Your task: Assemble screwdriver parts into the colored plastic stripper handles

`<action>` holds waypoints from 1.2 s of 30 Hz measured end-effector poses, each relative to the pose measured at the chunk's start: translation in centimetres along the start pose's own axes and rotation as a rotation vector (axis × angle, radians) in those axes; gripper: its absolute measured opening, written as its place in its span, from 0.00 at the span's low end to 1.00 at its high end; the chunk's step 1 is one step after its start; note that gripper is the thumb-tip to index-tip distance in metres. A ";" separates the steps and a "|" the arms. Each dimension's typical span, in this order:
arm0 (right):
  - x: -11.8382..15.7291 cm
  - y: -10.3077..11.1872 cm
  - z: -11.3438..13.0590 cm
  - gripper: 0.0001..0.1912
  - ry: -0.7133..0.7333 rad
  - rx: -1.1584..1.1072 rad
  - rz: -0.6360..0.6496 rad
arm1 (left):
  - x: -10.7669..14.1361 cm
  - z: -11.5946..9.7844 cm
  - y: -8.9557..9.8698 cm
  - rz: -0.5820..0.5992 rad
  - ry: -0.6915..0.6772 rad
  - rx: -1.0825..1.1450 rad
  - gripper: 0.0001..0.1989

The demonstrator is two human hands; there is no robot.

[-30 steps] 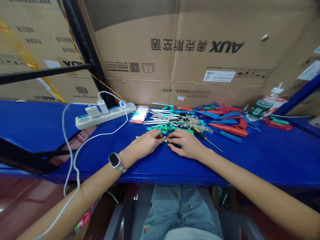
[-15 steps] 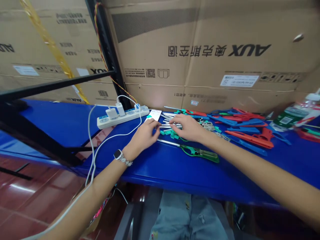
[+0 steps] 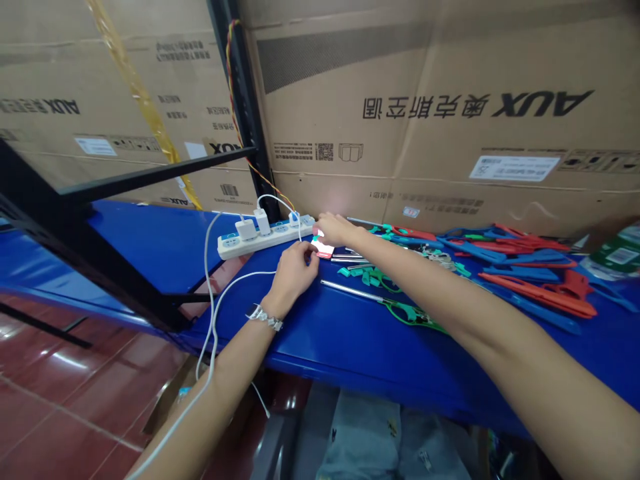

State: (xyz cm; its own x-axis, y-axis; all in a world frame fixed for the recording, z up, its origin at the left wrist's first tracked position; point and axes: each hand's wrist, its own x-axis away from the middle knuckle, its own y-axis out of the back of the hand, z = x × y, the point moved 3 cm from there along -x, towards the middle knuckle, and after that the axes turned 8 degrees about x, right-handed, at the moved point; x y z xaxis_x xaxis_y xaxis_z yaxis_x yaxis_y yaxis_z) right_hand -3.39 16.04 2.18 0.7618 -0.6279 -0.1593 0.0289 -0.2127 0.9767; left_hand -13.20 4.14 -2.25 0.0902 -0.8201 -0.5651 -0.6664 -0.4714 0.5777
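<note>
At the power strip's right end, a phone with a bright white and red screen lies flat on the blue shelf. My right hand reaches over its far edge, fingers bent and slightly apart at the screen. By the near left corner of the phone is my left hand, its thumb and fingers pinched together; whatever is between them is hidden. Metal lighter tubes and small green plastic parts lie under and beside my right forearm. One long-necked green lighter rests nearer the front, partly covered by that arm.
A white power strip with plugged-in chargers and a loose white cable sits left. Red and blue lighter casings are piled right, near a plastic bottle. Cardboard boxes stand behind; a black rack post rises at left.
Both hands have shifted from the metal tubes to the phone, the right one crossing left over its far side. The phone's screen is now brighter, with red showing. The view has swung left.
</note>
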 end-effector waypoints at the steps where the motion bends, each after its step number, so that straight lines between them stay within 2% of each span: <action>1: -0.2 -0.1 -0.1 0.11 -0.004 -0.005 0.005 | 0.0 0.0 0.0 0.003 -0.001 0.003 0.08; 5: -0.1 0.0 -0.6 0.09 -0.033 -0.045 0.019 | 0.1 0.0 0.1 0.007 -0.005 0.013 0.09; 8: 1.4 0.3 -1.2 0.10 -0.048 -0.092 -0.009 | 0.1 -0.3 0.3 0.014 -0.011 0.037 0.08; 11: 5.2 0.7 -1.9 0.10 -0.063 -0.233 -0.082 | 0.2 -1.1 0.1 0.060 -0.073 0.106 0.08; 14: 10.7 0.8 -2.6 0.04 -0.071 -0.367 -0.171 | 0.4 -2.5 -0.6 0.138 -0.178 0.187 0.06; 17: 15.5 0.5 -3.2 0.03 -0.090 -0.362 -0.179 | 0.4 -4.0 -1.9 0.248 -0.270 0.222 0.07; 19: 17.2 0.4 -3.6 0.04 -0.114 -0.305 -0.176 | 0.1 -4.9 -2.9 0.332 -0.309 0.210 0.07; 22: 17.4 0.3 -4.3 0.03 -0.131 -0.255 -0.164 | -0.9 -6.0 -4.4 0.429 -0.360 0.159 0.06; 27: 17.2 0.5 -5.7 0.06 -0.163 -0.266 -0.127 | -2.7 -7.2 -6.7 0.479 -0.387 0.129 0.08; 31: 20.1 0.8 -6.3 0.09 -0.179 -0.235 -0.168 | -2.9 -7.8 -7.9 0.517 -0.411 0.153 0.08; 36: 23.3 0.6 -6.0 0.12 -0.188 -0.066 -0.069 | -1.8 -8.5 -8.3 0.607 -0.536 0.101 0.08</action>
State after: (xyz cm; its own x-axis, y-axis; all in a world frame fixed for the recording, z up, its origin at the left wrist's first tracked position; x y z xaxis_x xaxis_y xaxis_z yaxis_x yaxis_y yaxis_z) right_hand 18.31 5.76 -0.09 0.6222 -0.7439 -0.2439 0.1237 -0.2143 0.9689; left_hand -1.52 6.75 -1.01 -0.6571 -0.6449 -0.3903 -0.5510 0.0575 0.8325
